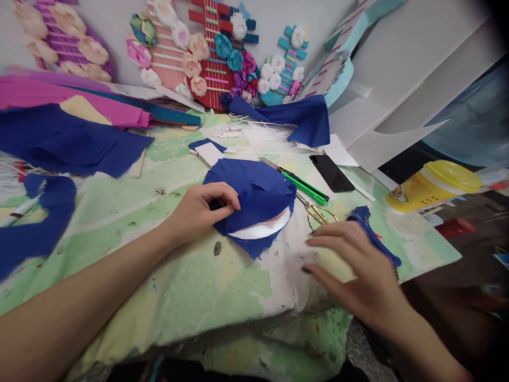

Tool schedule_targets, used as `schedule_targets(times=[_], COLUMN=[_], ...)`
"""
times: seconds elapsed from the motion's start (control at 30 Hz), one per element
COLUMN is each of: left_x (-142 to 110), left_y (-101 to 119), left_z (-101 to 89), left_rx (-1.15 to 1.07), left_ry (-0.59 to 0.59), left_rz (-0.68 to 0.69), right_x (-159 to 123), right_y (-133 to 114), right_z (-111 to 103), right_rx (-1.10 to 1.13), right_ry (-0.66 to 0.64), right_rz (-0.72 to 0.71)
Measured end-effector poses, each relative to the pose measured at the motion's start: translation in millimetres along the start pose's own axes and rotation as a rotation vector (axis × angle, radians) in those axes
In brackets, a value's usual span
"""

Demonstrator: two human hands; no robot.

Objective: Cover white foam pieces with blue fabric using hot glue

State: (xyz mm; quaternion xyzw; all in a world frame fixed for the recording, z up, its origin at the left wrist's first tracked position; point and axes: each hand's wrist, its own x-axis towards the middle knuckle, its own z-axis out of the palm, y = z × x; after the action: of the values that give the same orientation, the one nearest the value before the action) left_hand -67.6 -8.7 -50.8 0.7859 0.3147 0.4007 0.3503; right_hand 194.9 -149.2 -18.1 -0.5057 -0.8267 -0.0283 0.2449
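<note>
A rounded piece of dark blue cloth or crepe paper [254, 183] lies at the middle of the table, its front edge folded up over a white curved piece [264, 227]. My left hand [202, 208] rests at its left side, thumb and forefinger pinched together on the blue material. To the right, my right hand [353, 265] hovers over the table with its fingers apart, holding nothing. Just beyond it are gold-handled scissors [318, 215], their blades partly hidden by the blue piece. A green utility knife [305, 187] lies behind them.
A black phone [332, 173] and a yellow cup [433, 185] stand on the right. Blue scraps [374, 233] lie near the right edge. More blue sheets [71, 138] cover the left. Flower-decorated guitar shapes [214, 58] lean at the back.
</note>
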Motion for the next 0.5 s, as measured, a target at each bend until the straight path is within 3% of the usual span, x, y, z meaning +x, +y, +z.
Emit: schedule_targets(times=[0.1,0.3,0.5], left_x=[0,1,1], left_y=[1,0,5], left_z=[-1.7,-1.1,-2.9], left_rx=[0.042,0.082,0.045], left_ry=[-0.003,-0.06,-0.134], left_rz=[0.012,0.008,-0.06], right_x=[26,58,75], right_y=[-21,-18,-9], right_z=[24,52,57], right_rx=[0.09,0.067,0.276], right_ry=[-0.153,-0.133,-0.085], right_rz=[-0.18,-0.342,-0.246])
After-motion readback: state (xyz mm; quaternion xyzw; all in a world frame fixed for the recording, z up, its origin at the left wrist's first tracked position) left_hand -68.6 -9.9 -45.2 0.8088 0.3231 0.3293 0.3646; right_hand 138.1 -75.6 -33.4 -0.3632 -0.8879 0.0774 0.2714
